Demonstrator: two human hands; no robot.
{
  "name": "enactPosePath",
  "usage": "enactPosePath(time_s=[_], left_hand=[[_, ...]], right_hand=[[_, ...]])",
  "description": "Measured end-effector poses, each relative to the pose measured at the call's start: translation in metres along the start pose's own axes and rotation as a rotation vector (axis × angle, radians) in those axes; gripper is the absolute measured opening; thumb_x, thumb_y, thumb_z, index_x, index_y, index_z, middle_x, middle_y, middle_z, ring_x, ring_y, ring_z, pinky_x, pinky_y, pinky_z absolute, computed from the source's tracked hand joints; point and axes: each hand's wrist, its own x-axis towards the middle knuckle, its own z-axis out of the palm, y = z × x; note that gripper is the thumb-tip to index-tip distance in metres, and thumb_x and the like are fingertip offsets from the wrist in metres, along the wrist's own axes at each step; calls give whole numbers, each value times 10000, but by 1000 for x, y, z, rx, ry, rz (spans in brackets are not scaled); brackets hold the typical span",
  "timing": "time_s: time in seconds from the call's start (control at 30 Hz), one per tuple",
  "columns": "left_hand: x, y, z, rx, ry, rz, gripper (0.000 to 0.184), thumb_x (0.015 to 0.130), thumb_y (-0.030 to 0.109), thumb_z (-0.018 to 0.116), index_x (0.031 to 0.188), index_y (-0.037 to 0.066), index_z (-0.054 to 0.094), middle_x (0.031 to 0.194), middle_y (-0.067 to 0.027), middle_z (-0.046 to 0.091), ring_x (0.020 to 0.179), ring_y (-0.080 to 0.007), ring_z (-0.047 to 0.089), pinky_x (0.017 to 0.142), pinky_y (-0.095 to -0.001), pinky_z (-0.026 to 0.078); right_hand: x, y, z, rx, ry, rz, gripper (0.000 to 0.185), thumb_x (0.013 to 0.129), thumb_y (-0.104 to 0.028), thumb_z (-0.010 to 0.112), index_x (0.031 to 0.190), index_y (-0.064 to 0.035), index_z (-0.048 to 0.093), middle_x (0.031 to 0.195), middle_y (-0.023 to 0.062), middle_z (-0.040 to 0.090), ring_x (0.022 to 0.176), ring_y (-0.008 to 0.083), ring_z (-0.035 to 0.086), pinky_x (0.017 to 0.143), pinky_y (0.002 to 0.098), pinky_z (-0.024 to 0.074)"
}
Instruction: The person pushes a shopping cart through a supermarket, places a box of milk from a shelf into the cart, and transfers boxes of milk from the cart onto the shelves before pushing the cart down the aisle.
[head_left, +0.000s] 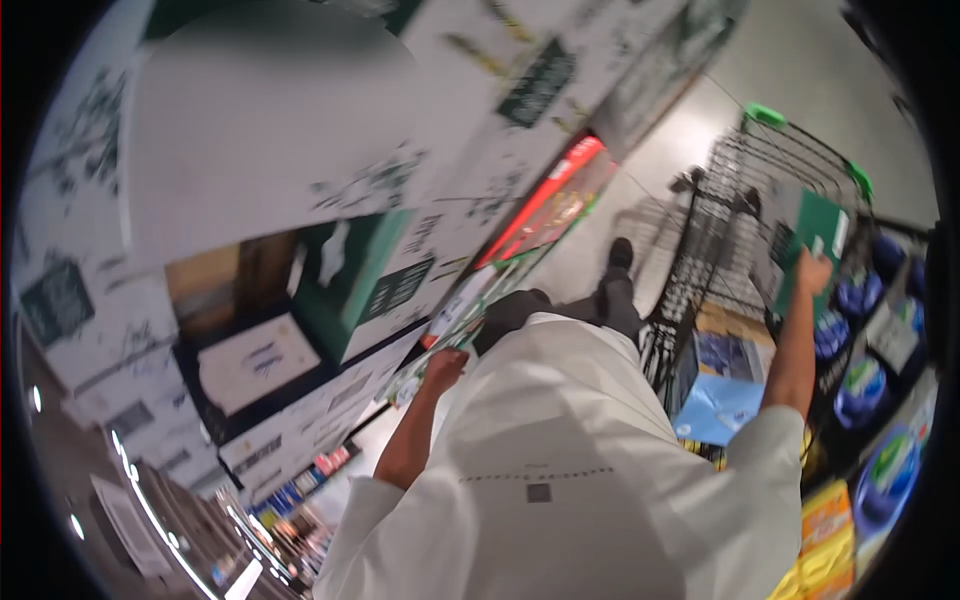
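Observation:
My right hand [814, 272] is closed on a dark green box [820, 222] with a pale label, held over the shopping cart. The cart [712, 190] has black wire sides and green corner pieces. Inside it lie a light blue box [722, 398] and a brown-edged carton [735, 322]. On the other side, my left hand [446, 370] hangs beside my body with its fingers curled, close to a green-edged rack with a red sign [570, 165]. Whether anything is inside those fingers is hidden.
A large white-and-green cardboard display [270, 110] stands at the left, with an opening that holds a flat light-coloured pack [258, 362]. Purple-blue tubs [862, 390] fill the shelf beyond the cart, and yellow packs [825, 540] sit at lower right. Tiled floor [690, 125] lies ahead.

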Motion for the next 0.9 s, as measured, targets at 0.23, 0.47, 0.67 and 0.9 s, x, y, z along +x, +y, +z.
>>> enactPosePath(time_s=[0.23,0.47,0.67,0.9], left_hand=[[9,-2,18,-263,192,31,310,883,329,622,799,31,632,678,-93,664,623,-198,670,607,-347,517],[47,-11,50,-470,194,190,192,878,188,658,808,11,632,670,-93,631,557,-150,600,546,-309,487],[40,-16,57,-460,184,213,185,883,181,645,841,1,641,676,-113,639,563,-177,625,550,-304,493],[65,46,45,-592,165,420,178,885,156,627,891,-21,651,730,-103,671,608,-128,631,587,-282,508]], right_hand=[[11,5,-2,-91,-255,-56,713,712,-511,709,1198,-10,566,1142,184,635,1069,338,602,905,454,450],[34,-4,-52,369,-432,41,362,751,-314,759,680,18,633,663,100,629,566,195,584,614,343,483],[-76,-88,-255,726,-404,-45,295,816,-289,724,740,-18,633,626,17,548,499,95,464,451,240,330],[-244,-144,-445,1013,-381,-400,241,868,-118,689,674,-94,547,610,-82,432,495,1,295,460,186,220]])
